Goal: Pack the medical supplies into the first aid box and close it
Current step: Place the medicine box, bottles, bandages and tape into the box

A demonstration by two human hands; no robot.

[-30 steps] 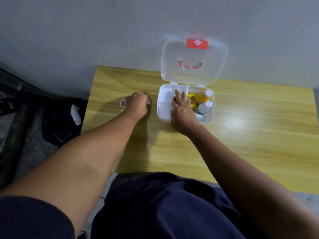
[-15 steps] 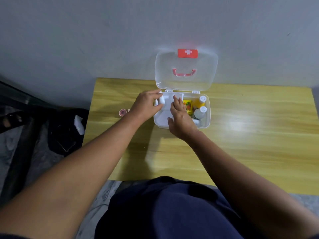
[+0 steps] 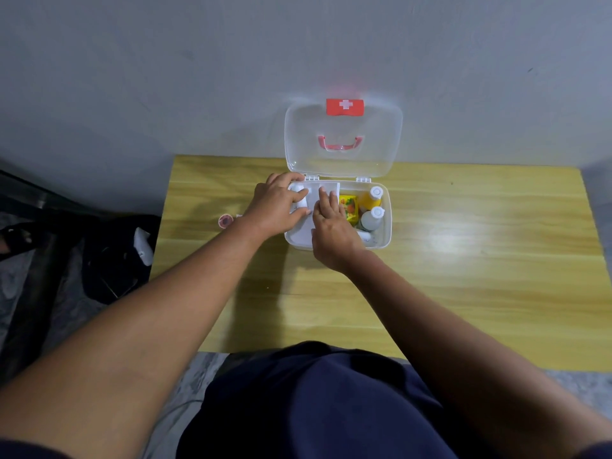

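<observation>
Where wall [image 3: 165, 77] meets table [image 3: 463, 276]

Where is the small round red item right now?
In the head view, the round red item lies on the table, left of the left hand, outside the box.

A dark bag [image 3: 112, 260] lies on the floor beside the wooden table [image 3: 463, 276].
</observation>
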